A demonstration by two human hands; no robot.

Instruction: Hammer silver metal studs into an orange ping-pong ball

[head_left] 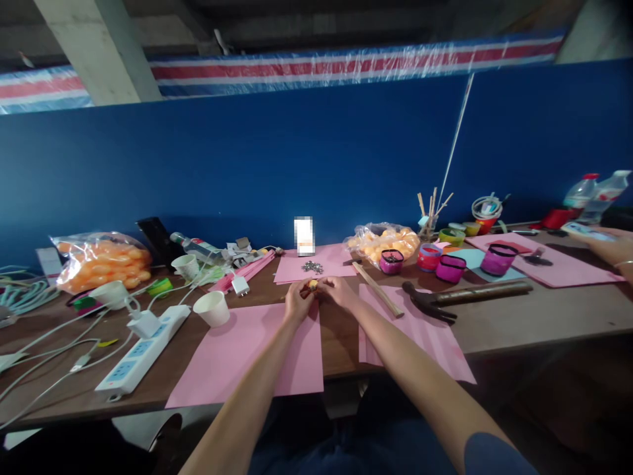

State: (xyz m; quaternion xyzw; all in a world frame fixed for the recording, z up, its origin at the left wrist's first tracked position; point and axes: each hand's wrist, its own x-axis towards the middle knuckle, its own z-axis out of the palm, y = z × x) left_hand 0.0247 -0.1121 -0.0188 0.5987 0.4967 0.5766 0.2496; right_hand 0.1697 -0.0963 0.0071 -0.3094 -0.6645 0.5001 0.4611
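Observation:
My left hand [299, 300] and my right hand [339, 291] meet over the middle of the table, at the edge of a pink sheet [257, 349]. Their fingers are closed around a small yellow-orange piece [313, 284], too small to name and partly hidden by the fingertips. Just beyond them, a pile of small shiny metal parts [312, 267] lies on another pink sheet [287, 270]. To the right of my right hand is a wooden stick [378, 290], resting across a third pink sheet [395, 343].
A claw hammer [475, 293] lies at right, near purple fabric cups [450, 268]. Bags of orange balls [106, 264] stand at left and centre back. A paper cup [211, 309], power strip [143, 353] and cables occupy the left. Another person's hand [610, 245] holds a phone far right.

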